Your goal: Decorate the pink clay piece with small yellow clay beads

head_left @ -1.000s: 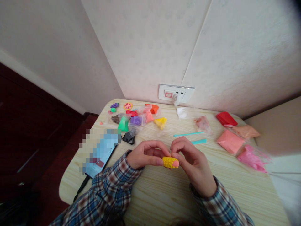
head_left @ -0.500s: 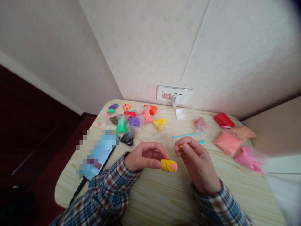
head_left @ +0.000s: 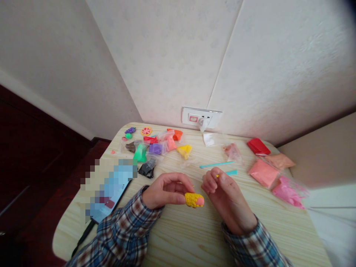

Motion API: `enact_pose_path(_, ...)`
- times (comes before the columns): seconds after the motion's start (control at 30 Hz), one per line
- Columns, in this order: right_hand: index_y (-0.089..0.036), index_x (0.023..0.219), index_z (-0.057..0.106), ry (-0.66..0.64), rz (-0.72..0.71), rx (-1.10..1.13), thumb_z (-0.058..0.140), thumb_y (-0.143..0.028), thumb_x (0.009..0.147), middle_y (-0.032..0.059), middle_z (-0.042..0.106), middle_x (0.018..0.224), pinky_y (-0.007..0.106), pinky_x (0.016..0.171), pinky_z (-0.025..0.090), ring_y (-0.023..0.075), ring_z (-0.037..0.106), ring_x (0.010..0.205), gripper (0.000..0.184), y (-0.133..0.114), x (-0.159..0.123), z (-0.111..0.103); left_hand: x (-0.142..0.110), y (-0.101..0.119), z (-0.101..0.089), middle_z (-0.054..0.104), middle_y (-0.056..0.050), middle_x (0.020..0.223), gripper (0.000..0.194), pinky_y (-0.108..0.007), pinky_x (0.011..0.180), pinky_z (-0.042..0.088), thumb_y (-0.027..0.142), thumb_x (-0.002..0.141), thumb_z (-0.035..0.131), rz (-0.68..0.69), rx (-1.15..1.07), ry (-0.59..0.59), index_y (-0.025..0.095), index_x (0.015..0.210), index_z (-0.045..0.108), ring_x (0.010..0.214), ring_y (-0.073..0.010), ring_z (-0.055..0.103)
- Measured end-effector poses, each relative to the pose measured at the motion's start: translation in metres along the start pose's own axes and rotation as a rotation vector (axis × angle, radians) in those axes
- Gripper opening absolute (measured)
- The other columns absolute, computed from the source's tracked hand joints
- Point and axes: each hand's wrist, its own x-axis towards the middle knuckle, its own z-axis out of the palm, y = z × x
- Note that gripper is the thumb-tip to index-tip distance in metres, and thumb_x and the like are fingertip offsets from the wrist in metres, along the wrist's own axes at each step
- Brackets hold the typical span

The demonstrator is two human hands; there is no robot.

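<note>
Between the thumb and fingers of my left hand [head_left: 165, 193] is a clay corn cob [head_left: 191, 199]. Yellow bumps cover most of it, and bare pink clay shows at its right end. My right hand [head_left: 229, 202] is a short way to the right, apart from the cob, its thumb and forefinger pinched on a tiny bit of yellow clay [head_left: 217, 176]. A turquoise clay tool [head_left: 217, 164] lies just beyond the right hand, and a second flat turquoise tool [head_left: 231, 172] is partly behind its fingers.
Bags of clay lie across the back: green [head_left: 139, 153], black [head_left: 147, 168], purple [head_left: 155, 149], yellow [head_left: 184, 151] and pink [head_left: 263, 172]. Clay grapes [head_left: 130, 130] and a round fruit slice [head_left: 146, 131] sit at the back left. A phone [head_left: 111, 202], partly pixelated, lies left.
The whole view has shifted, so the table and both hands appear slightly lower and further left. My right hand has turned a little, its fingers more curled. Both hands keep their holds.
</note>
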Motion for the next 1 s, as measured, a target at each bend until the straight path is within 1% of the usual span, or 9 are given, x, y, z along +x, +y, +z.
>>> enact_pose_path(0.1, -0.021, 0.067, 0.056, 0.008, 0.014, 0.032, 0.075, -0.053, 0.075, -0.0045, 0.042, 0.058, 0.024, 0.053, 0.035, 0.0109, 0.035, 0.054, 0.038, -0.0008, 0.0008, 0.0006, -0.0001, 0.0000, -0.0005, 0.063, -0.001, 0.077, 0.038, -0.024, 0.068, 0.047, 0.037, 0.056, 0.092, -0.004, 0.009, -0.002, 0.013, 0.076, 0.069, 0.069, -0.0112, 0.059)
enact_pose_path(0.23, -0.022, 0.072, 0.062, 0.029, 0.039, 0.054, 0.081, -0.045, 0.071, -0.0017, 0.052, 0.066, 0.024, 0.056, 0.041, 0.0114, 0.043, 0.059, 0.031, -0.0016, 0.0008, 0.0002, -0.0004, -0.0003, -0.0019, 0.064, -0.002, 0.077, 0.040, -0.025, 0.069, 0.047, 0.039, 0.056, 0.092, -0.006, 0.018, 0.002, 0.013, 0.076, 0.069, 0.069, -0.0120, 0.059)
enact_pose_path(0.33, -0.022, 0.070, 0.064, 0.040, 0.042, 0.067, 0.084, -0.042, 0.068, -0.0013, 0.055, 0.066, 0.023, 0.057, 0.043, 0.0112, 0.046, 0.060, 0.028, -0.0022, 0.0006, -0.0005, -0.0004, -0.0002, -0.0025, 0.064, -0.002, 0.079, 0.039, -0.025, 0.069, 0.047, 0.038, 0.056, 0.092, -0.003, 0.022, 0.003, 0.013, 0.077, 0.069, 0.069, -0.0119, 0.059)
enact_pose_path(0.43, -0.025, 0.077, 0.070, 0.051, 0.041, 0.073, 0.088, -0.040, 0.064, -0.0022, 0.058, 0.065, 0.021, 0.058, 0.044, 0.0102, 0.049, 0.060, 0.026, -0.0025, 0.0006, -0.0011, -0.0003, 0.0000, -0.0023, 0.064, -0.001, 0.078, 0.039, -0.024, 0.068, 0.047, 0.037, 0.056, 0.092, 0.002, 0.022, 0.003, 0.013, 0.076, 0.069, 0.069, -0.0114, 0.059)
enact_pose_path(0.53, -0.026, 0.085, 0.076, 0.046, 0.050, 0.057, 0.091, -0.038, 0.060, -0.0006, 0.063, 0.069, 0.022, 0.061, 0.047, 0.0107, 0.053, 0.064, 0.032, -0.0021, 0.0004, -0.0012, 0.0000, 0.0000, -0.0017, 0.064, -0.001, 0.077, 0.039, -0.023, 0.066, 0.047, 0.037, 0.057, 0.092, 0.001, 0.019, -0.001, 0.013, 0.077, 0.070, 0.068, -0.0107, 0.059)
enact_pose_path(0.6, -0.026, 0.085, 0.077, 0.038, 0.051, 0.043, 0.090, -0.039, 0.062, 0.0000, 0.063, 0.067, 0.023, 0.060, 0.046, 0.0112, 0.053, 0.063, 0.030, -0.0016, 0.0002, -0.0013, 0.0003, -0.0001, -0.0013, 0.064, -0.002, 0.078, 0.039, -0.023, 0.065, 0.047, 0.038, 0.056, 0.092, -0.001, 0.017, 0.001, 0.013, 0.077, 0.070, 0.067, -0.0108, 0.060)
enact_pose_path(0.7, -0.024, 0.078, 0.076, 0.026, 0.043, 0.025, 0.085, -0.044, 0.067, -0.0009, 0.058, 0.061, 0.023, 0.054, 0.043, 0.0106, 0.048, 0.057, 0.024, -0.0010, 0.0003, -0.0022, 0.0007, 0.0003, -0.0011, 0.064, -0.001, 0.076, 0.041, -0.023, 0.065, 0.047, 0.039, 0.055, 0.092, 0.002, 0.017, 0.013, 0.013, 0.075, 0.069, 0.067, -0.0109, 0.059)
enact_pose_path(0.83, -0.022, 0.072, 0.072, 0.000, 0.034, 0.005, 0.082, -0.046, 0.071, -0.0025, 0.052, 0.057, 0.023, 0.051, 0.039, 0.0103, 0.042, 0.054, 0.026, -0.0010, 0.0016, -0.0046, 0.0010, 0.0010, -0.0013, 0.064, -0.001, 0.075, 0.040, -0.023, 0.065, 0.047, 0.038, 0.055, 0.093, 0.012, 0.010, 0.030, 0.013, 0.074, 0.069, 0.067, -0.0107, 0.059)
enact_pose_path(1.0, -0.024, 0.078, 0.070, -0.035, 0.042, -0.011, 0.086, -0.044, 0.067, -0.0017, 0.056, 0.065, 0.024, 0.056, 0.043, 0.0116, 0.048, 0.060, 0.028, -0.0004, 0.0014, -0.0046, 0.0013, 0.0008, -0.0015, 0.066, -0.002, 0.076, 0.039, -0.026, 0.068, 0.049, 0.039, 0.056, 0.092, 0.021, -0.012, 0.027, 0.013, 0.076, 0.069, 0.069, -0.0127, 0.062)
